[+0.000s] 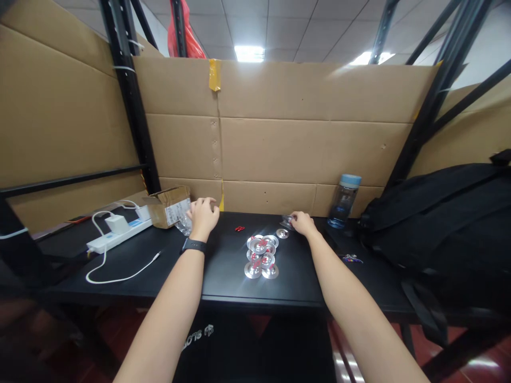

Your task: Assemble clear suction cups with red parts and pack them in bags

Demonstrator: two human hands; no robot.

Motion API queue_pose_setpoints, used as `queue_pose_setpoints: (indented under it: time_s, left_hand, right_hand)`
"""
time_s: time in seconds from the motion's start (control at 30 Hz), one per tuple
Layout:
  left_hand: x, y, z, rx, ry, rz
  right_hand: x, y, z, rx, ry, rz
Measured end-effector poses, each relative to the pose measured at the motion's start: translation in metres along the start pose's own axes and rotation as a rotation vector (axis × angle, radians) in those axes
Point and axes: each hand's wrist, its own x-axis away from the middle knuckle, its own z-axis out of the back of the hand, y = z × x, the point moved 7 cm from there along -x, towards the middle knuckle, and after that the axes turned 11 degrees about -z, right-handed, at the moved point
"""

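My left hand (204, 215), with a dark watch at the wrist, is beside a crumpled clear plastic bag (183, 224). Its fingers are bent but apart, and nothing shows between them. Further right, my right hand (304, 223) has its fingers closed on a small clear plastic packet (286, 222) at the back of the table. A single shiny metal disc (282, 233) lies just left of that packet. Between my forearms, several round metal discs (259, 246) with raised centres and red bits overlap in a pile. Behind it sits a small red piece (239, 229).
At the left are an opened cardboard box (159, 213), a white power strip (120, 236) and a loose white cable (131, 278). A blue-lidded bottle (343, 205), a small colourful trinket (351, 258) and a black backpack (439, 218) occupy the right. Cardboard walls (275, 149) close off the back.
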Motion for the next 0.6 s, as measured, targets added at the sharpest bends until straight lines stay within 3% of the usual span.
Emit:
queue_pose_setpoints:
  time_s: [0.13, 0.23, 0.43, 0.6]
  left_hand:
    - [0.002, 0.026, -0.008, 0.092, -0.001, -0.149]
    - [0.006, 0.047, -0.022, 0.254, -0.094, -0.261]
    - [0.026, 0.088, -0.047, 0.624, -0.347, -0.412]
    - [0.041, 0.105, -0.059, 0.743, -0.489, -0.429]
  right_hand:
    - [0.001, -0.003, 0.010, -0.142, 0.086, 0.018]
    - [0.005, -0.016, 0.024, -0.316, 0.132, 0.106]
    - [0.033, -0.075, 0.035, -0.649, -0.105, 0.382]
    - [0.057, -0.104, 0.042, -0.729, -0.088, 0.440]
